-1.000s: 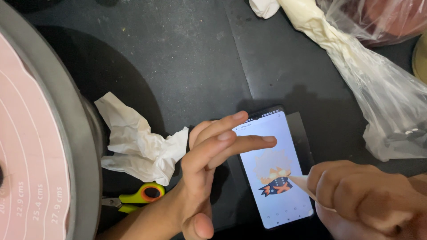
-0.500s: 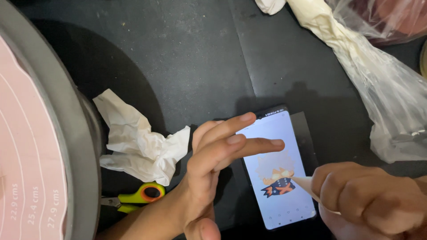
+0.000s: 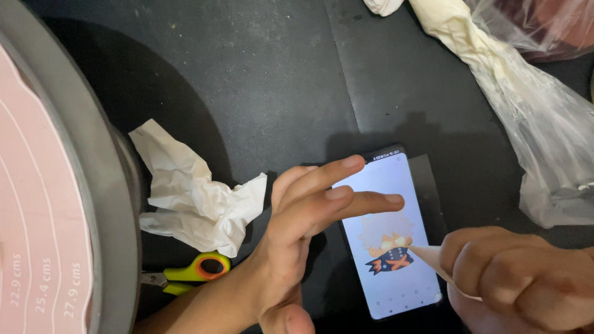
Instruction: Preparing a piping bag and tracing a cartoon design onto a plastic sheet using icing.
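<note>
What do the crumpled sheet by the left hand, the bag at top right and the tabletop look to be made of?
Crumpled sheet: probably paper towel or tissue, matt white, with soft, sharp-edged creases. Bag: thin clear plastic film, glossy and wrinkled, with cream-coloured filling showing through. Tabletop: a dark matt surface, finely speckled, with a straight seam; stone, laminate or a mat cannot be told apart.

A baking workspace: cake turntable (image 3: 93, 185) and filled piping bag (image 3: 495, 68) on dark counter (image 3: 260, 74).
</note>
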